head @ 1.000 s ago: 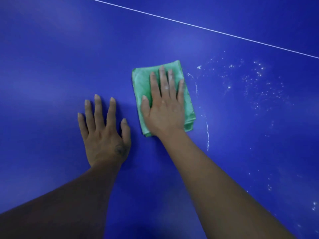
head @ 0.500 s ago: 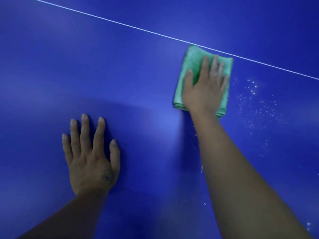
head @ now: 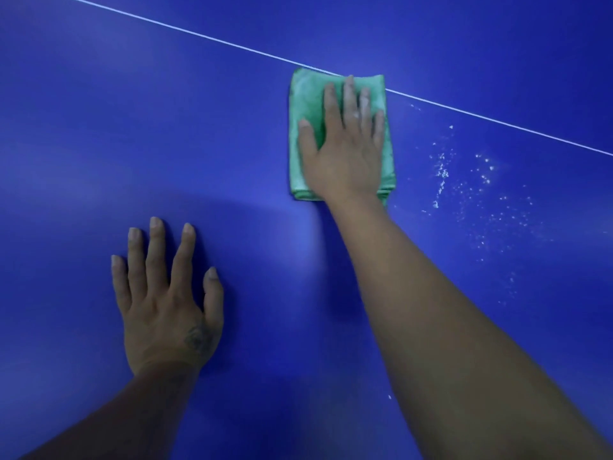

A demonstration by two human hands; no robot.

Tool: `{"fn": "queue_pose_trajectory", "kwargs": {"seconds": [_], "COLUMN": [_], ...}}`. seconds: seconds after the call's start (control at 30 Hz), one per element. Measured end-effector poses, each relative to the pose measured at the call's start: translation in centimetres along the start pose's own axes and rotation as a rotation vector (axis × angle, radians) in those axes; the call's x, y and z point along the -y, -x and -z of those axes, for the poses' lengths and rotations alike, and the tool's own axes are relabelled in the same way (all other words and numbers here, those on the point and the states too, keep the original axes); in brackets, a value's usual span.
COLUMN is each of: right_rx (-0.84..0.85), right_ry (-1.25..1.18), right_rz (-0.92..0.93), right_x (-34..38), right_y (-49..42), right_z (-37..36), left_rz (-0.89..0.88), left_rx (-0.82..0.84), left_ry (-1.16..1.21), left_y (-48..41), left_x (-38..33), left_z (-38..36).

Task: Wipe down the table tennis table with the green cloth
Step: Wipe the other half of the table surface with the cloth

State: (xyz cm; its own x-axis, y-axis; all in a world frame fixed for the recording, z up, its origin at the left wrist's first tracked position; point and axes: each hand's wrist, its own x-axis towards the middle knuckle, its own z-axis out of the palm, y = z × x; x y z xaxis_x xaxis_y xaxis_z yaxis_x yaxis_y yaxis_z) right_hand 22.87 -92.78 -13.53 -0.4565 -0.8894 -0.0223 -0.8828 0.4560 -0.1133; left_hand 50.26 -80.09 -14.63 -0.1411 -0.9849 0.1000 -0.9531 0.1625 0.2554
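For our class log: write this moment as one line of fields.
step: wiping | right hand: flat on green cloth at white line | left hand: flat on table | remaining: white specks right of cloth

— What's around?
— A blue table (head: pixel 99 134) fills the view, a thin white line (head: pixel 205 38) slanting across its far part
— And the light?
— Soft, a paler sheen (head: pixel 275 234) mid-surface, white specks (head: pixel 481 200) to the right
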Motion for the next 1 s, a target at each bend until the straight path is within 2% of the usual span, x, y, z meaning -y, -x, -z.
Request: {"fn": "queue_pose_trajectory", "kwargs": {"seconds": [0.07,0.2,0.37,0.43,0.57,0.7,0.77,0.87,1.0], "right_rx": [-0.018,-0.019,-0.015,-0.014,-0.034,-0.047,-0.044,-0.021,0.000], "right_ry": [0.019,0.012,0.002,0.001,-0.003,-0.040,-0.023,0.005,-0.006], "right_rz": [-0.042,-0.267,-0.427,-0.385,-0.117,0.084,0.070,-0.079,-0.255], "right_x": [-3.6,-9.5,-7.0,-4.2,1.2,-0.8,-4.0,-8.4,-8.3], "right_y": [-0.1,-0.2,0.3,1.5,7.6,12.0,11.6,8.3,6.7], "right_z": [0.4,1.5,1.2,0.9,-0.2,-0.3,0.2,1.0,1.3], "left_rz": [0.004,-0.002,0.002,-0.003,-0.007,-0.001,-0.004,-0.004,0.004], "left_rx": [0.004,-0.008,-0.004,-0.005,-0.004,-0.008,-0.014,-0.014,-0.025], "left_ry": [0.009,0.015,0.009,0.008,0.004,0.005,0.012,0.016,0.016], "left_y": [0.0,0.0,0.0,0.0,-0.1,0.0,0.1,0.1,0.2], "left_x": [0.0,-0.1,-0.2,-0.3,-0.3,-0.2,-0.1,0.0,-0.1], "left_z": [0.1,0.1,0.4,0.5,0.4,0.4,0.3,0.2,0.3]}}
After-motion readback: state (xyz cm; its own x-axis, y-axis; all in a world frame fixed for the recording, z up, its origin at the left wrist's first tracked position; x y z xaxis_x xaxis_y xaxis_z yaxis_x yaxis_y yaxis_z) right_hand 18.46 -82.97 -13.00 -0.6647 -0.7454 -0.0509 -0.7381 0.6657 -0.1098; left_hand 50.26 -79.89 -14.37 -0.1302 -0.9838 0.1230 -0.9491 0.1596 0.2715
